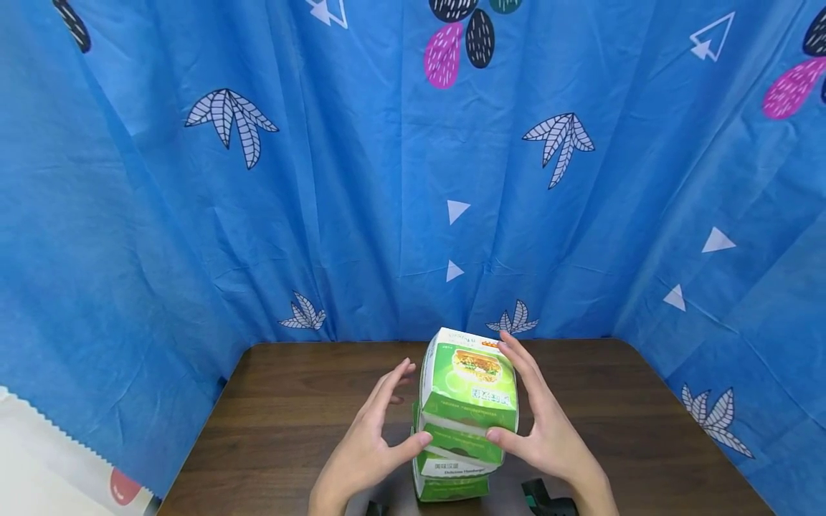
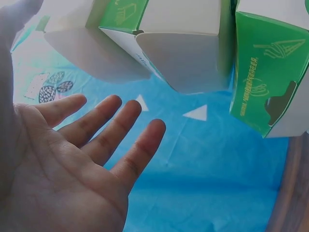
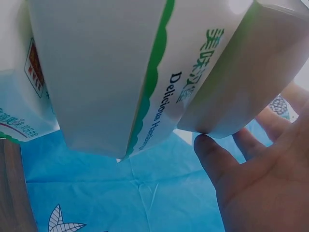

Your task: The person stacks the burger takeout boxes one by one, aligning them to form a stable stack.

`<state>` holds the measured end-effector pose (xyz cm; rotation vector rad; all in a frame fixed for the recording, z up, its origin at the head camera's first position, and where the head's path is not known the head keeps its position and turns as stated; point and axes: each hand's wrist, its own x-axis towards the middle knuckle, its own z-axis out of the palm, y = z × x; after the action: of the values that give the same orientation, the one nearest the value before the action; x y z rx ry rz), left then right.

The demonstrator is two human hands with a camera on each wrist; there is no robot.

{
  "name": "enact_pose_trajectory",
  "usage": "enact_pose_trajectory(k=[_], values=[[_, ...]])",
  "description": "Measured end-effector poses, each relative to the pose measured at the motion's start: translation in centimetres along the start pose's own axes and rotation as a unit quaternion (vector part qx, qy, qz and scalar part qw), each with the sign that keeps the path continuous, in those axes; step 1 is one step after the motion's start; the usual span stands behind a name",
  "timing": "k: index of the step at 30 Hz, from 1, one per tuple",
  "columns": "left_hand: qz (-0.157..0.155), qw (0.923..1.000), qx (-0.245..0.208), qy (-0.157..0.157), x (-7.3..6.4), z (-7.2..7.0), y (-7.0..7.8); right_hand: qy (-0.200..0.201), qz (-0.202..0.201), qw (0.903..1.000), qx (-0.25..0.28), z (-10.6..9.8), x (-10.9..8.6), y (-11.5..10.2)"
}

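A stack of green-and-white cardboard hamburger boxes stands on the table between the two hands. The top box (image 1: 474,376) has a burger picture on its lid and sits a little askew over the middle box (image 1: 454,466) and the bottom box (image 1: 452,490). My left hand (image 1: 368,444) is spread at the stack's left side; in the left wrist view its fingers (image 2: 137,150) are extended, apart from the boxes. At the right side, my right hand (image 1: 548,430) has its thumb by the top box's front corner and its fingers loosely extended along the far side, fingertips right at the cardboard.
The dark brown wooden table (image 1: 284,423) extends to both sides of the stack. A blue patterned curtain (image 1: 361,215) hangs around its back and sides. Black wrist gear (image 1: 548,499) shows at the bottom edge, below the right hand.
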<state>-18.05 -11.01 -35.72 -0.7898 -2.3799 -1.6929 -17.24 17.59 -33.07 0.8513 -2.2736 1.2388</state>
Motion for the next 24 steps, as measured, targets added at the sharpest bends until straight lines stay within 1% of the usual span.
enact_pose_trajectory(k=[3, 7, 14, 21, 22, 24], values=[[0.008, 1.0, 0.002, 0.0, 0.1, 0.1, 0.0, 0.003, -0.002, 1.0, -0.001, -0.1, 0.0, 0.3], [0.011, 0.9999, 0.0, -0.002, 0.2, 0.2, 0.0, 0.007, -0.001, 1.0, -0.004, -0.4, -0.1, 0.7], [0.028, 0.9996, 0.005, -0.001, 0.5, 0.4, -0.1, 0.011, 0.015, 0.9998, -0.011, -0.8, -0.2, 0.9], [0.011, 0.9999, -0.001, -0.004, 0.4, 0.3, 0.0, 0.006, 0.002, 0.9999, 0.013, -1.1, -0.5, 1.4], [0.012, 0.9999, 0.0, -0.004, 0.3, 0.3, -0.1, 0.006, 0.0, 0.9999, 0.016, -1.2, -0.5, 1.4], [0.023, 0.9997, 0.005, -0.002, 0.2, 0.1, -0.3, 0.006, -0.003, 0.9998, 0.017, -1.5, -0.7, 1.5]])
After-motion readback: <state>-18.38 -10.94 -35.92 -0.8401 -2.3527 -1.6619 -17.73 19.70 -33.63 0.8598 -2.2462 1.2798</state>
